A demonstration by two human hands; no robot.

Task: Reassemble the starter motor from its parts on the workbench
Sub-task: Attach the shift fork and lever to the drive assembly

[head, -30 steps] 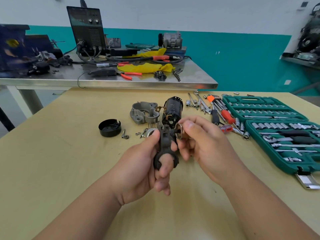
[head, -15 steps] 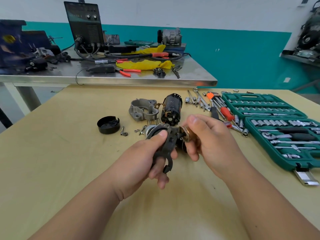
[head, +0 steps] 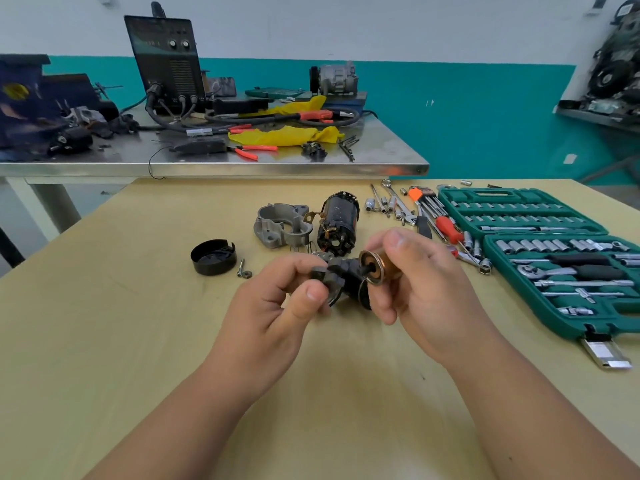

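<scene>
Pinching a black plastic lever (head: pixel 330 277) between thumb and curled fingers, the left grip (head: pixel 277 306) holds it just above the surface (head: pixel 104 323), near the middle. The right grip (head: pixel 429 292) is curled round a copper-coloured plunger (head: pixel 375 268), flanged end facing left, and its thin black stem meets the lever. Fingers hide the joint, so I cannot tell whether the two are hooked together.

Risks, as judged:
- The lever may seat skew on the stem.
- The lever may slip from a fingertip pinch and drop among the loose parts below.

Around:
- A black motor body (head: pixel 337 223) lies just beyond the hands.
- A grey metal housing (head: pixel 282 225) sits just left of the motor body.
- A black cap (head: pixel 213 257) lies further left, with a small bolt (head: pixel 241 266) beside it.
- Loose spanners and screwdrivers (head: pixel 426 216) lie far right, next to an open green socket case (head: pixel 519 199).
- The hands themselves block sight of small parts lying behind them.
</scene>
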